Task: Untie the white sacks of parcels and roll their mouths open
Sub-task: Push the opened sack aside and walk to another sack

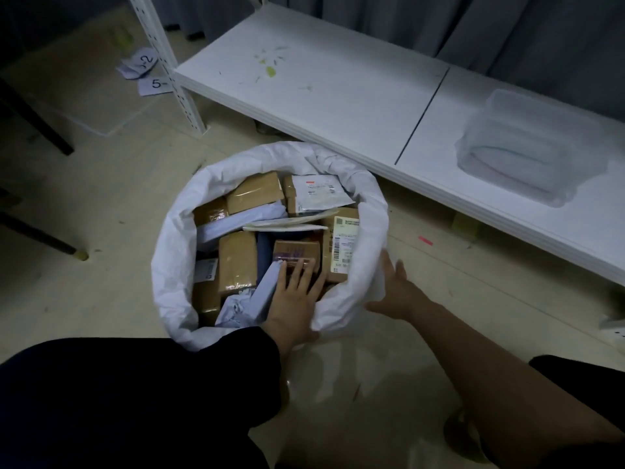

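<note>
As the white sack [176, 238], on the floor just before the shelf [338, 96], stood untied with its mouth rolled, the step looked like finishing the cuff. Left hand [294, 299] lay flat on parcels [236, 262]; right hand [395, 292] spread open against the rim's shelf-far side; neither gripped. Next, probably: pinch rim, fold outward.

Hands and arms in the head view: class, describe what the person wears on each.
The left hand is bare, with no glove; a long dark sleeve covers that arm down to the wrist. The right hand is also ungloved, and its forearm shows no sleeve. No ring, watch or bracelet is visible.
</note>
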